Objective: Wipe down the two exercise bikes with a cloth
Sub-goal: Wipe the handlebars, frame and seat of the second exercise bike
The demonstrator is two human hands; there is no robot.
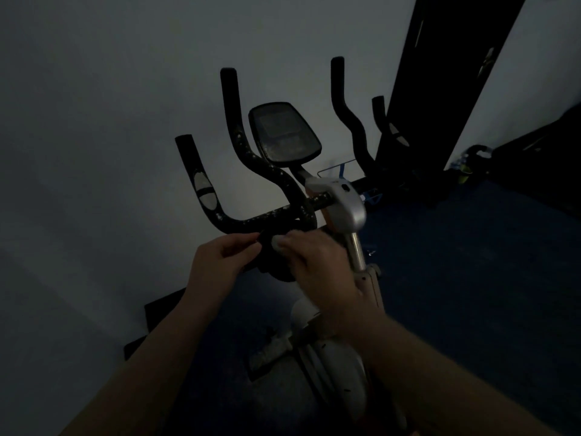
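Cloth [276, 262] pinched between left hand [220, 262], right hand [317, 265], below handlebar [267, 217]

We are seeing black matt foam handlebars [251, 158] flaking in pale specks, a glossy silver plastic clamp housing [342, 206], a shiny metal stem post [356, 250], and a dark soft cloth [270, 259].

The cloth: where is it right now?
Head view, centre: the dark cloth is held between the left hand and right hand, just below the bike's handlebar.
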